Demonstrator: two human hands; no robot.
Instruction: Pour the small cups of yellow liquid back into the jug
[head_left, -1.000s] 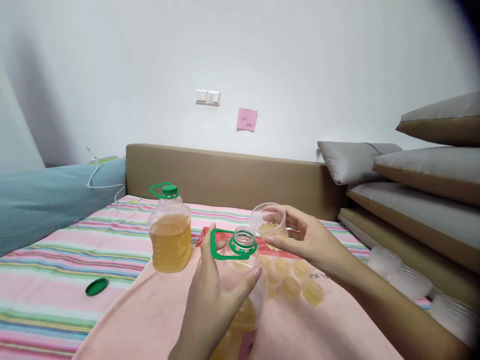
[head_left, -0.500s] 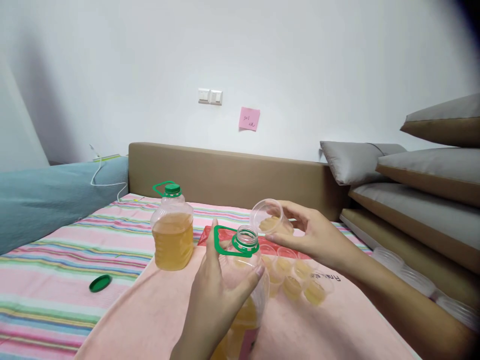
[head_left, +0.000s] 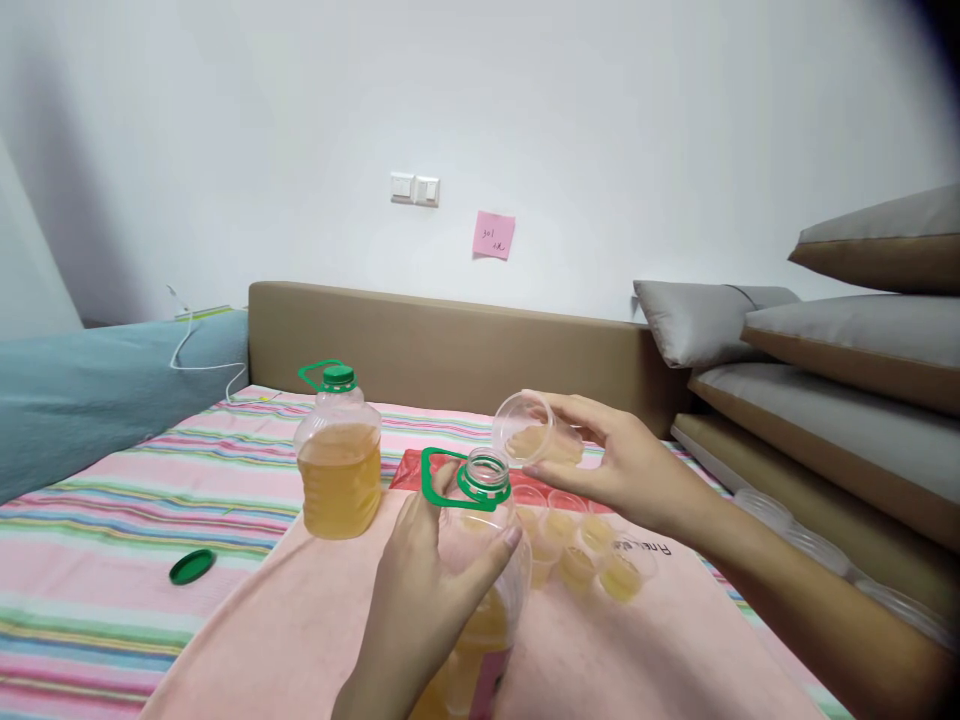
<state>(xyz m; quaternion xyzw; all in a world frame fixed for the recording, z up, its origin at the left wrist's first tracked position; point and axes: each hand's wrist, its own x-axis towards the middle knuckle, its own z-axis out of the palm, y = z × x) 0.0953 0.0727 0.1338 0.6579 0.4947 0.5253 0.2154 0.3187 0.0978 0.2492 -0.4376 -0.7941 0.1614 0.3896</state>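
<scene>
My left hand (head_left: 435, 590) is wrapped round the upper body of a clear plastic jug (head_left: 491, 605) with a green handle ring and an uncapped neck. Amber liquid stands in its lower part. In my right hand (head_left: 607, 450) a clear plastic cup (head_left: 529, 432) is tilted well over, its mouth toward the jug's neck, with some amber liquid lying along its lower side. The cup's rim is beside and slightly above the jug's opening. Beyond the jug, several clear cups (head_left: 577, 565) with amber liquid stand together on the pink cloth (head_left: 637, 660).
A second jug (head_left: 341, 480) of amber liquid, capped in green, stands at left. A loose green cap (head_left: 193, 567) lies on the striped sheet (head_left: 112, 620). Red plastic (head_left: 409, 470) lies behind the cups. Stacked cushions (head_left: 847, 420) and stacks of clear plastic cups (head_left: 814, 555) are at right.
The cup in my right hand has tipped a little further toward the jug's neck, and its liquid lies nearer the rim. The whole view has shifted slightly.
</scene>
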